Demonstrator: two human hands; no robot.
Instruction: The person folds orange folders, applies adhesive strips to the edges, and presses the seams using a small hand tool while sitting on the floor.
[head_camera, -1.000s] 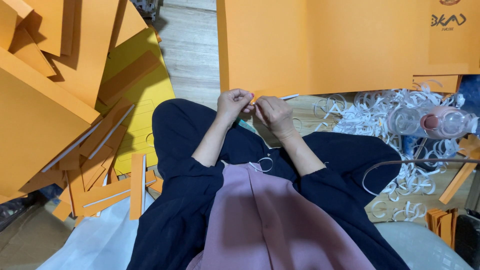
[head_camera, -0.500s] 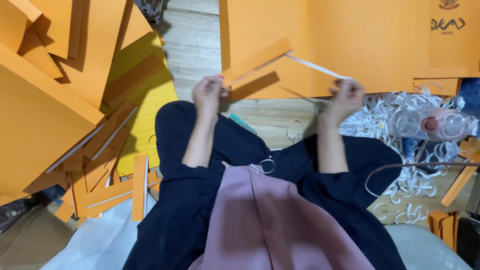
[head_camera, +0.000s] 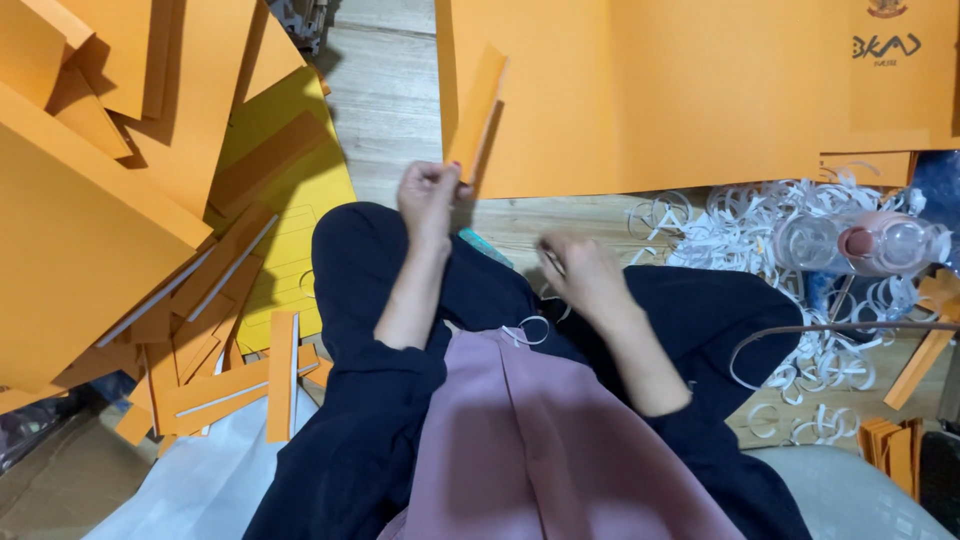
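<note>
Above the lap, the left hand (head_camera: 430, 192) pinches an upright orange card strip (head_camera: 478, 108) by its lower end, while the right hand (head_camera: 575, 268), loosely curled and seemingly empty, rests lower.

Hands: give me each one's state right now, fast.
Left hand: closed, pinching the lower end of an upright orange card strip.
Right hand: lowered over the lap, fingers curled; blurred, so whether it holds anything cannot be told.

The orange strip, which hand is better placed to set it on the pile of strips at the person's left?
Left, probably. The left hand already pinches the orange strip and is nearer the pile of strips. The right hand hangs low over the lap, farther away.
</note>
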